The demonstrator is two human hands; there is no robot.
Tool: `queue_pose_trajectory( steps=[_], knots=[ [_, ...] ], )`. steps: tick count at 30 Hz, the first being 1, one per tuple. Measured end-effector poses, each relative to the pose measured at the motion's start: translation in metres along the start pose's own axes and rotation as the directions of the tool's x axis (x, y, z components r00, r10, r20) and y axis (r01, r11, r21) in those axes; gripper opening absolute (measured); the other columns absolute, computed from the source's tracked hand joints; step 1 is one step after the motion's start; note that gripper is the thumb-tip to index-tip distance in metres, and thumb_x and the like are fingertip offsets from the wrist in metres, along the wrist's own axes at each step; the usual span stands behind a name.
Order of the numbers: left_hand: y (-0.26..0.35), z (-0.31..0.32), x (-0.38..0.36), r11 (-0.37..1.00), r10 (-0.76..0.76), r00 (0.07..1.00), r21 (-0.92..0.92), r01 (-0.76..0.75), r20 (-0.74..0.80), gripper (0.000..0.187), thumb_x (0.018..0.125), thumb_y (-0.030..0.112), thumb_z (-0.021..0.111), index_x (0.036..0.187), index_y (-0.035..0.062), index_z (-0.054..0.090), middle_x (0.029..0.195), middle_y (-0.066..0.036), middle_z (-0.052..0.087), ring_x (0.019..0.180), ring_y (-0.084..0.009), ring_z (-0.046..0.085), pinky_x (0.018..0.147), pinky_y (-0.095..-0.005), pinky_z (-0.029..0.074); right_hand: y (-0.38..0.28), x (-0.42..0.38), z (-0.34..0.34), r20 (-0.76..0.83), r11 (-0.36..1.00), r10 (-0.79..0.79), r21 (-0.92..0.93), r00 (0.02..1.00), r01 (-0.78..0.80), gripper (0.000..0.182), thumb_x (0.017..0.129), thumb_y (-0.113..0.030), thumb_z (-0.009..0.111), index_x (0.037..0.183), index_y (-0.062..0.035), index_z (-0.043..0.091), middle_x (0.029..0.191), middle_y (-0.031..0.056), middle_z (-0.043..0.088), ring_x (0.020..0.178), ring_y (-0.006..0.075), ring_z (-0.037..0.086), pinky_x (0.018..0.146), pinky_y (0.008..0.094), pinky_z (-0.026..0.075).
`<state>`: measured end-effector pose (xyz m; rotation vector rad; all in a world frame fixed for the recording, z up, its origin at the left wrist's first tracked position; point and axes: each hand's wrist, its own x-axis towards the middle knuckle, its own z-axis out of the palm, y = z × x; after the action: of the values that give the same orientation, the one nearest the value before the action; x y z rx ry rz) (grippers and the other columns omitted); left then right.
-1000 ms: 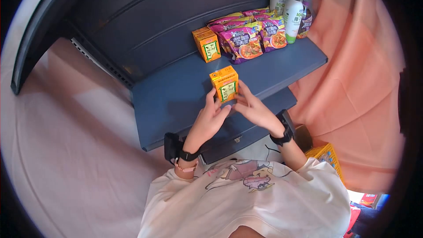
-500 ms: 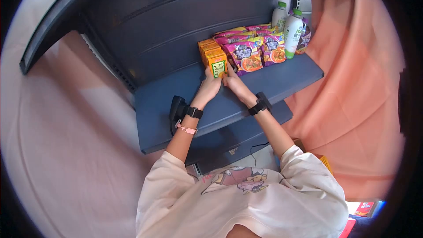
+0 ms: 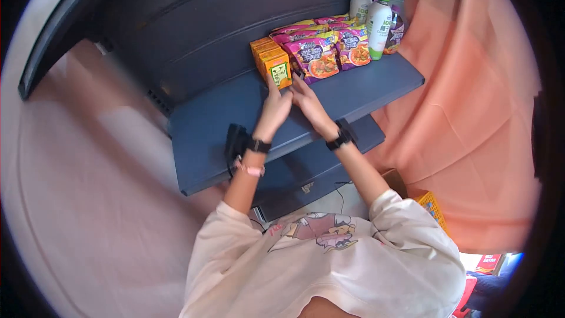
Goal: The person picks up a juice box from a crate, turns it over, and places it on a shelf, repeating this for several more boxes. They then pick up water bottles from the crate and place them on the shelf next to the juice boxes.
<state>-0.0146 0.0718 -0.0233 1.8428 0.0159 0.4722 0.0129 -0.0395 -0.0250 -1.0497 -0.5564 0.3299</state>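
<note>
A row of small orange cartons (image 3: 280, 75) stands on the blue-grey shelf (image 3: 218, 135), the front one showing a pale green-framed label. My left hand (image 3: 275, 111) is just before the front carton, fingers stretched out with their tips by its lower left edge. At its lower right corner, my right hand (image 3: 310, 105) has its fingers extended and apart, holding nothing. The two hands are close together at the thumbs. Directly right of the cartons are purple instant noodle bags (image 3: 318, 59), lined up in rows.
White bottles with green caps (image 3: 378, 28) stand right of the noodle bags, beside a dark purple pouch (image 3: 394, 35). The dark back panel (image 3: 194, 29) rises behind. Below is a lower shelf (image 3: 306, 174), with a yellow basket (image 3: 432, 207) to the right. Orange cloth (image 3: 465, 118) hangs at the right.
Both hands have let go of the front carton and drawn back slightly toward me. The view has shifted, so the shelf sits a little higher and further left.
</note>
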Motion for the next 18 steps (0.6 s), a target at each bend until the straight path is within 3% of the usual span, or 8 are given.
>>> queue_pose_trajectory(
  steps=[1,3,5,6,7,10,14,18],
  knots=[
    [0.045,0.004,-0.023,0.973,-0.191,0.98,0.139,0.182,0.048,0.072,0.08,0.014,0.048,0.135,-0.0073,0.007,0.127,-0.03,0.038,0.115,-0.0309,0.044,0.092,-0.0342,0.037,0.004,-0.011,-0.011,-0.043,0.993,0.043,-0.111,0.998,-0.047,0.055,0.083,-0.001,0.042,0.135,-0.0014,0.026,0.13,0.0114,0.04,0.118,0.0192,0.04,0.091,0.0266,0.037],
    [0.004,0.042,-0.034,0.986,0.14,0.989,-0.086,-0.143,-0.047,0.063,0.083,0.006,0.044,0.135,-0.0077,0.011,0.136,-0.022,0.03,0.124,-0.026,0.033,0.1,-0.0323,0.029,-0.002,-0.042,-0.027,-0.008,0.991,-0.024,-0.132,1.0,0.023,0.047,0.086,-0.003,0.043,0.132,-0.0008,0.033,0.131,0.011,0.041,0.122,0.0202,0.038,0.097,0.0286,0.033],
    [0.018,0.068,-0.061,0.963,0.014,0.987,-0.267,0.03,0.162,0.058,0.085,0.001,0.038,0.137,-0.004,0.013,0.14,-0.017,0.023,0.129,-0.0213,0.023,0.104,-0.031,0.022,-0.01,-0.075,-0.043,-0.049,0.997,-0.042,-0.073,0.998,0.038,0.042,0.084,0.0,0.042,0.127,0.0015,0.04,0.126,0.0108,0.046,0.117,0.0187,0.043,0.098,0.0285,0.032],
    [0.037,0.081,-0.073,0.987,-0.03,0.974,-0.146,0.064,0.225,0.055,0.086,0.002,0.039,0.136,-0.0043,0.016,0.139,-0.017,0.025,0.129,-0.021,0.024,0.104,-0.0311,0.022,-0.001,-0.088,-0.059,-0.098,0.997,-0.04,-0.077,0.994,0.033,0.043,0.083,0.001,0.042,0.126,0.0017,0.04,0.125,0.0108,0.047,0.117,0.0188,0.043,0.098,0.0282,0.032],
    [0.025,0.1,-0.082,0.979,0.016,0.968,-0.2,0.036,0.25,0.054,0.087,0.003,0.039,0.136,-0.0041,0.019,0.138,-0.017,0.026,0.129,-0.0214,0.024,0.104,-0.0312,0.022,-0.004,-0.105,-0.071,-0.148,0.998,-0.032,-0.057,0.988,0.024,0.043,0.082,0.003,0.041,0.125,0.0019,0.041,0.124,0.0112,0.048,0.116,0.0188,0.044,0.098,0.0289,0.032],
    [0.013,0.154,-0.106,0.91,-0.027,0.905,-0.363,0.198,0.425,0.056,0.088,0.002,0.039,0.138,-0.0011,0.014,0.14,-0.018,0.022,0.13,-0.0237,0.022,0.105,-0.0328,0.021,-0.014,-0.157,-0.104,-0.379,0.986,0.006,-0.15,0.925,-0.068,0.044,0.08,0.004,0.039,0.124,0.0015,0.043,0.12,0.0111,0.05,0.114,0.0183,0.045,0.097,0.0293,0.033],
    [-0.004,0.225,-0.148,0.876,-0.106,0.772,-0.309,0.372,0.627,0.055,0.089,0.003,0.039,0.138,0.0001,0.013,0.14,-0.017,0.02,0.13,-0.0257,0.022,0.105,-0.0343,0.022,-0.01,-0.232,-0.152,-0.547,0.972,-0.021,-0.207,0.837,-0.111,0.042,0.08,0.003,0.041,0.122,0.0016,0.045,0.116,0.0092,0.053,0.107,0.0166,0.049,0.093,0.0276,0.036],
    [-0.019,0.282,-0.195,0.885,-0.158,0.599,-0.156,0.438,0.785,0.058,0.089,0.011,0.045,0.138,-0.0012,0.015,0.135,-0.016,0.031,0.124,-0.0206,0.032,0.101,-0.0293,0.028,0.015,-0.31,-0.188,-0.718,0.937,-0.064,-0.282,0.693,-0.206,0.038,0.083,-0.003,0.044,0.12,0.001,0.046,0.11,0.01,0.056,0.101,0.0153,0.051,0.089,0.0269,0.039]
  ],
)
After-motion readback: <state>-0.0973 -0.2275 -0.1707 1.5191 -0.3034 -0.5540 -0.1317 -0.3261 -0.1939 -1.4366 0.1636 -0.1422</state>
